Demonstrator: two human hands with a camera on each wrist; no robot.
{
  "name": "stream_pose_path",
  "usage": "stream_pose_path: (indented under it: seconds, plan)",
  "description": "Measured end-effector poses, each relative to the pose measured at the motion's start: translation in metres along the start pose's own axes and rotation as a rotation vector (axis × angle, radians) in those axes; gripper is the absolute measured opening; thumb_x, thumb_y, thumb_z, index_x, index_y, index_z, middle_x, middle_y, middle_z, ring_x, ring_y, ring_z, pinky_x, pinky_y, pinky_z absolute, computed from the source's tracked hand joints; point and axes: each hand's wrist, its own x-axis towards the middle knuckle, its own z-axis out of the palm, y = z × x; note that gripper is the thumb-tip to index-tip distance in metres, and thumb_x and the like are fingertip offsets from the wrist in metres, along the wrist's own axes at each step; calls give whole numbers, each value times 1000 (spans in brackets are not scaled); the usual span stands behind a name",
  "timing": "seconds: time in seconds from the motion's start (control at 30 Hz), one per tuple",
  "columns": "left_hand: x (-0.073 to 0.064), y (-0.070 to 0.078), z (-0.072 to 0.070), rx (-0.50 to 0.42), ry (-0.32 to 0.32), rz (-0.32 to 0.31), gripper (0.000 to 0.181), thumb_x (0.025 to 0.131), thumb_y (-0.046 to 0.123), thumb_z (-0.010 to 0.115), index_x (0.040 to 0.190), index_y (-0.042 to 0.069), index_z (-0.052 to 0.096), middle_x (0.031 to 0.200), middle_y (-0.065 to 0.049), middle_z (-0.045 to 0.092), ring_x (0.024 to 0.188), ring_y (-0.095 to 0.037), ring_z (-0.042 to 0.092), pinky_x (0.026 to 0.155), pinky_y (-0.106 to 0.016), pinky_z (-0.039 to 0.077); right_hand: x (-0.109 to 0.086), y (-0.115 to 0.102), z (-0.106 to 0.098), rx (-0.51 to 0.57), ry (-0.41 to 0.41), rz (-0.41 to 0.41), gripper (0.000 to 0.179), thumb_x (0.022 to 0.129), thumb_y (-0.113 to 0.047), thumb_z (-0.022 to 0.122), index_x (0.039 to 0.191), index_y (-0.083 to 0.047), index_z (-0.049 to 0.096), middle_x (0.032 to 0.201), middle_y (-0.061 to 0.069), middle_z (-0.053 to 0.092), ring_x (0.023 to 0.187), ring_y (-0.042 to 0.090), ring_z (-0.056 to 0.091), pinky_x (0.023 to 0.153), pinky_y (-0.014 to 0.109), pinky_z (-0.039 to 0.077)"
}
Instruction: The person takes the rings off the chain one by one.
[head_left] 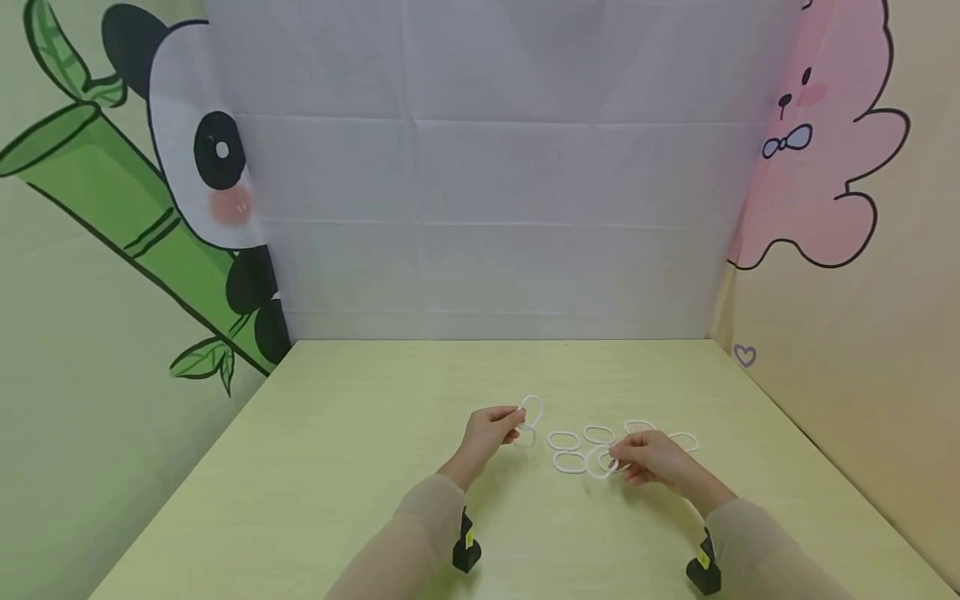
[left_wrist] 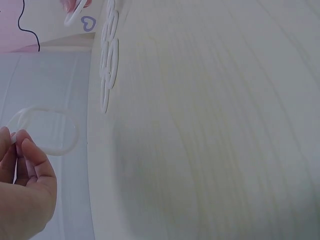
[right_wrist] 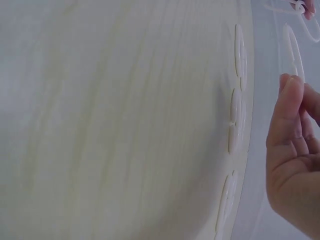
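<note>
Thumb and fingertips of my left hand [head_left: 487, 435] pinch a thin white oval ring [head_left: 541, 412], raised above the table. A second loop joins it at the fingertips, seen in the right wrist view. To the right, my right hand [head_left: 654, 458] pinches another white oval ring [right_wrist: 297, 50] between thumb and index finger. It stands up from the fingertips in the right wrist view, apart from the left hand's loops. Several like white rings [head_left: 570, 472] lie flat on the table between and behind the hands, some partly hidden by the right hand.
The pale yellow table [head_left: 337, 467] ends at a white cloth backdrop [head_left: 495, 275]. Printed panels with a panda [head_left: 176, 150] and a pink figure [head_left: 832, 200] stand along the sides. A black wrist device [head_left: 467, 550] hangs under the left sleeve, and another [head_left: 703, 575] under the right.
</note>
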Motion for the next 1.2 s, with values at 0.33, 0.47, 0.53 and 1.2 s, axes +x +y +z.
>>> stream_pose_path:
  seconds: [0.33,0.47,0.53,1.2]
  plan:
    - [1,-2,1,-3,-3,-10,31,87,20,65,106,-4,66,84,-4,65,65,-8,57,67,-24,51,-2,7,2,-53,-29,9,23,90,-12,60,90,11,58,68,4,59,53,8,55,49,20,48]
    - [1,-1,1,-2,-4,-12,31,88,20,65,107,-4,65,83,-3,65,65,-8,57,68,-25,51,-3,8,4,-60,-32,13,22,89,-10,59,92,12,58,69,4,59,53,8,55,49,19,47]
    - [1,-2,1,-5,-8,-10,31,88,20,65,107,-4,65,83,-3,65,65,-8,57,68,-25,51,-3,8,5,-62,-34,17,21,89,-9,59,91,12,59,69,4,59,53,8,55,49,19,47]
    - [0,-1,1,11,-16,4,31,88,21,64,107,-4,65,83,-3,65,65,-8,56,66,-24,51,-4,8,18,-496,84,-50,19,78,-6,70,63,-3,58,53,2,54,46,12,53,43,28,48]
